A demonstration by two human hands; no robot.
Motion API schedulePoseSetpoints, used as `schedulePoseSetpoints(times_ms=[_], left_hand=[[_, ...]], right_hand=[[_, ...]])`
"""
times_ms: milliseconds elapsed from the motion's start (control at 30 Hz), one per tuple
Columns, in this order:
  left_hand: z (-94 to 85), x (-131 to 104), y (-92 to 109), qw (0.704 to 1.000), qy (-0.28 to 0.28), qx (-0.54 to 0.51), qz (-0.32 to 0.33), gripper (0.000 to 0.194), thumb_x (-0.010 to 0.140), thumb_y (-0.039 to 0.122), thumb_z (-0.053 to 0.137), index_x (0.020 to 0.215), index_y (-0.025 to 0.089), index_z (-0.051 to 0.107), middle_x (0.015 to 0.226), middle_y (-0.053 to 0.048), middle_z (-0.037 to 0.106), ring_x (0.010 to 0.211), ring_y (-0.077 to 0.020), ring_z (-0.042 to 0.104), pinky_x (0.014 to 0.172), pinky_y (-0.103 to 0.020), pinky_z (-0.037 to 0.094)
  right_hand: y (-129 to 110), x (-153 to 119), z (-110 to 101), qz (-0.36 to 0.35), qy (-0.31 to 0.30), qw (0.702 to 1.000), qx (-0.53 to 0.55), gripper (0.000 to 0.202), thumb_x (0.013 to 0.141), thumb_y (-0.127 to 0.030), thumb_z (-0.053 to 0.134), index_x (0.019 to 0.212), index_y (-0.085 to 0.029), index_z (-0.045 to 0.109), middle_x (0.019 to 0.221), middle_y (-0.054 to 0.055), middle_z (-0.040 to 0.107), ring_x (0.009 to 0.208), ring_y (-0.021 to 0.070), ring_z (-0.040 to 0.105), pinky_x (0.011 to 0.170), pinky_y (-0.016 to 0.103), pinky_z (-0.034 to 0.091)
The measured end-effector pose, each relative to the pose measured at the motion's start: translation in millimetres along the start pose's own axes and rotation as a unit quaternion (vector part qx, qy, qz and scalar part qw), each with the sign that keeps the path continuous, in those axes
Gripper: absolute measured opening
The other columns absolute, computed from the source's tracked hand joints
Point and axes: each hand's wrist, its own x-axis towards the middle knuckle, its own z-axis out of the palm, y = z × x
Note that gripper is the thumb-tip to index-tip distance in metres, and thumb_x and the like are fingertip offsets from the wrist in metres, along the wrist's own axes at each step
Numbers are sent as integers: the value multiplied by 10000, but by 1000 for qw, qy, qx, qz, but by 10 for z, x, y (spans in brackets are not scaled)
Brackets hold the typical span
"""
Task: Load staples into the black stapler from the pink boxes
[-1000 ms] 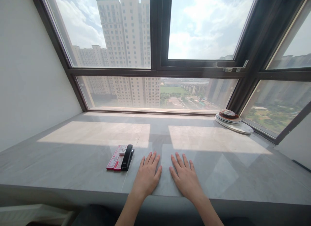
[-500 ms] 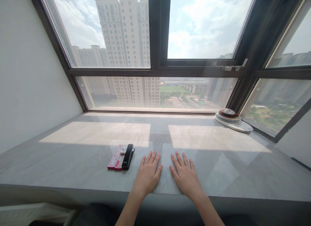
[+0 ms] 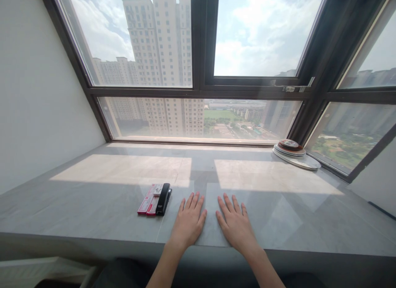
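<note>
My left hand (image 3: 189, 221) lies palm down on the grey stone sill (image 3: 102, 209), fingers spread and holding nothing. My right hand (image 3: 236, 223) rests flat beside it in the same way, a short gap between the two. Left of my left hand, and apart from it, is a black stapler (image 3: 163, 199). Against the stapler's left side lie red-and-white boxes (image 3: 145, 204), with a small whitish box (image 3: 157, 190) at their far end. What the boxes contain is hidden.
A stack of round plates or discs (image 3: 291, 149) sits in the far right corner by the window frame (image 3: 198, 93). A white wall (image 3: 40, 98) bounds the left side. The sill's front edge (image 3: 93, 239) runs just before my wrists.
</note>
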Motion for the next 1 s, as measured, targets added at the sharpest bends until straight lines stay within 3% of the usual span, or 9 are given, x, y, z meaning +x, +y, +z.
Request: schedulePoseSetpoints(times_ms=[200,300,400,500,600,700,800,900,1000], left_hand=[[20,3,-9,1000,8,8,6,544,1034,406,303,1568,304,296,1657,-17,218,1532,-258,178,1229,-530,188],[9,-55,-3,1000,16,12,11,534,1033,363,318,1561,279,320,1645,-36,256,1522,-270,214,1219,-537,213],[-47,-238,13,999,26,10,33,534,1022,302,351,1554,265,339,1613,-44,338,1504,-279,260,1213,-527,235],[-145,-522,41,998,40,-6,38,522,1005,263,395,1527,263,391,1539,-50,464,1459,-276,355,1212,-507,249],[-232,-800,78,998,32,-31,32,504,986,239,426,1488,271,449,1498,-44,515,1402,-276,438,1196,-502,288],[-278,-984,114,998,39,-53,-5,464,979,248,436,1436,268,516,1464,-54,550,1373,-290,473,1168,-522,325],[-340,-1053,146,993,66,-80,-54,411,995,292,419,1376,278,574,1429,-48,581,1346,-285,498,1126,-513,372],[-456,-1021,180,989,77,-105,-76,362,994,336,433,1294,297,633,1313,-42,656,1231,-275,574,1031,-467,443],[-550,-888,219,987,85,-98,-97,314,986,364,453,1178,292,691,1124,-47,710,1066,-272,619,907,-433,475]], right_hand=[[-44,6,-5,15,-4,1000,4,575,1026,-472,316,1573,-295,325,1643,57,240,1516,348,92,1176,599,47],[-229,112,-111,10,-17,998,54,543,985,-472,431,1457,-213,506,1495,172,450,1413,387,324,1143,583,185],[-649,318,-198,-51,-20,984,167,505,985,-476,440,1396,-203,549,1309,155,588,1234,319,515,1081,452,340],[-1245,579,-157,-111,-2,959,261,705,948,-550,507,1533,-189,353,1383,152,532,1244,309,502,1042,405,392],[-1804,840,-33,-106,-24,944,313,801,895,-634,546,1512,-166,338,1442,177,461,1280,327,475,1023,414,417],[-2076,1040,40,-97,-53,941,319,731,859,-595,600,1410,-146,427,1348,181,524,1196,320,536,953,404,461],[-1910,1118,-16,-111,-55,942,311,597,826,-444,650,1330,-160,501,1250,149,592,1063,294,601,884,385,484],[-1388,1025,-173,-152,-54,939,304,580,746,-262,695,1310,-224,567,1232,82,639,1069,268,612,924,345,468],[-825,793,-324,-178,-46,937,297,591,761,-129,613,1333,-274,588,1275,36,652,1164,243,589,1007,315,423]])
